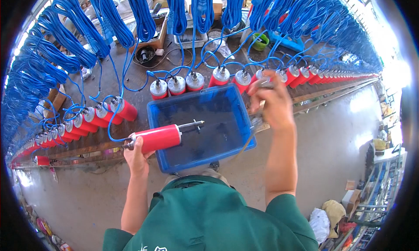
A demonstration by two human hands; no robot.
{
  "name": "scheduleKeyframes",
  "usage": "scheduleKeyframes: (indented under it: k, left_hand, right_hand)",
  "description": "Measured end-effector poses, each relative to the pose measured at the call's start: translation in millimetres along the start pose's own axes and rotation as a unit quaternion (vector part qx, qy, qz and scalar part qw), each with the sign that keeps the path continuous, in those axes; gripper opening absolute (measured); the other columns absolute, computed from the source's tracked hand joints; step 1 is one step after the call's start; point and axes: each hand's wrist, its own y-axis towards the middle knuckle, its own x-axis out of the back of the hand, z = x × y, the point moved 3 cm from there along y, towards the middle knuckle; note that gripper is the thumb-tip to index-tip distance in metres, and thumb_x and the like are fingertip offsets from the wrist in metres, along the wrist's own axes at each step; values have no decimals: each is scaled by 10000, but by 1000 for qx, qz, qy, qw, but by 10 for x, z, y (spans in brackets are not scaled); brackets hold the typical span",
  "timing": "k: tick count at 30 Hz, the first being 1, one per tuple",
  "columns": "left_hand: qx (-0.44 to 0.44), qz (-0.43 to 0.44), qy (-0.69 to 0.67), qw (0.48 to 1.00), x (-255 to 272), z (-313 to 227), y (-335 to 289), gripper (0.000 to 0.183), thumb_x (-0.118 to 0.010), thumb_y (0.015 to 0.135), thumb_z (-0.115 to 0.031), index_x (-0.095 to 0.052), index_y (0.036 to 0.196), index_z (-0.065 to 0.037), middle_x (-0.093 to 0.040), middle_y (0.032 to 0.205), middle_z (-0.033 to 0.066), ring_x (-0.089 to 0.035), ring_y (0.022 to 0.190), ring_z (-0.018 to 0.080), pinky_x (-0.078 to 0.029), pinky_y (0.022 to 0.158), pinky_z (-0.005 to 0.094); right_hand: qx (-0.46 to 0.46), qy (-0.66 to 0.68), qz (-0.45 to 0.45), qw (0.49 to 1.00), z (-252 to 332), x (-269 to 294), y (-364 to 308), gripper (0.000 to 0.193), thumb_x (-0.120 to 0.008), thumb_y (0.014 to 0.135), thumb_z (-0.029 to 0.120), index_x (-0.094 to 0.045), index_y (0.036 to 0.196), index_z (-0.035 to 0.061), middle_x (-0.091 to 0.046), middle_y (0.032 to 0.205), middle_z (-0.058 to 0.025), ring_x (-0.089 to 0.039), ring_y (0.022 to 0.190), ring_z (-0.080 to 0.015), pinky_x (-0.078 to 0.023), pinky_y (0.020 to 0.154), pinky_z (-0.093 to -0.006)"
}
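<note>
My left hand (pixel 137 158) is wrapped round the cable end of a red cylinder (pixel 158 138) with silver end caps, probably a motor or pump body. The cylinder lies nearly level over the left part of a blue plastic bin (pixel 250 139). From its right end a thin metal rod (pixel 191 124) with a small crosspiece sticks out over the bin. A blue cable (pixel 114 129) runs from its left end. My right hand (pixel 274 100) is raised beyond the bin's right side, in front of the row of red cylinders. Its fingers are bent and smeared by motion, so any held thing is unclear.
Red cylinders (pixel 126 109) line the bench edge (pixel 87 151) on both sides, each on a blue cable. Coiled blue cables (pixel 144 19) hang above. A black bowl (pixel 145 54), a green container (pixel 260 42) and a white tray (pixel 192 39) stand on the bench.
</note>
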Motion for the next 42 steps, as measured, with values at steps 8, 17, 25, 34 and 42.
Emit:
scheduleKeyframes:
  k: [8, 17, 25, 34, 42]
  left_hand:
    - [-162, 33, 125, 978, -695, 111, 72, 501, -874, 865, -53, -613, 1293, -76, -636, 1006, -27, -626, 855, 54, -572, 732, 219]
    - [58, 1, 90, 994, -1334, 750, 199, 569, -899, 867, -271, -577, 1314, -127, -678, 1151, 68, -727, 1029, 232, -658, 782, 418]
    - [198, 2, 57, 979, -1161, 1152, 405, 534, -850, 932, -336, -599, 1333, -87, -698, 1287, 122, -692, 1174, 308, -650, 849, 501]
    - [258, 42, 47, 964, -893, 905, 127, 782, -672, 1008, -88, -217, 1633, 29, -472, 1539, 239, -530, 1379, 455, -587, 1033, 586]
    - [132, 186, 204, 952, -775, 685, -152, 671, -683, 1023, -109, -385, 1600, 60, -483, 1606, 233, -563, 1409, 347, -600, 1012, 437]
  right_hand:
    - [-293, -56, -47, 953, -1353, 1400, -535, 449, -590, 1096, 509, -558, 984, 74, -611, 704, -60, -515, 444, -136, -427, 409, -312]
    - [-170, -188, -175, 951, -1235, 2202, -203, 128, -572, 1059, 168, -580, 1063, 41, -645, 797, -66, -571, 529, -120, -490, 455, -294]
    - [-202, -430, -176, 862, -2183, 2557, -427, 288, -671, 942, 252, -674, 1023, -24, -665, 794, -140, -675, 689, -267, -540, 648, -413]
    - [-128, -592, -112, 788, -2338, 2374, 97, 479, -597, 868, 62, -616, 1342, -1, -624, 1349, -301, -596, 1271, -499, -501, 1101, -511]
    - [-99, -678, -98, 722, -2396, 2091, -15, 557, -653, 858, 20, -599, 1412, 53, -576, 1439, -265, -600, 1289, -425, -498, 1094, -521]
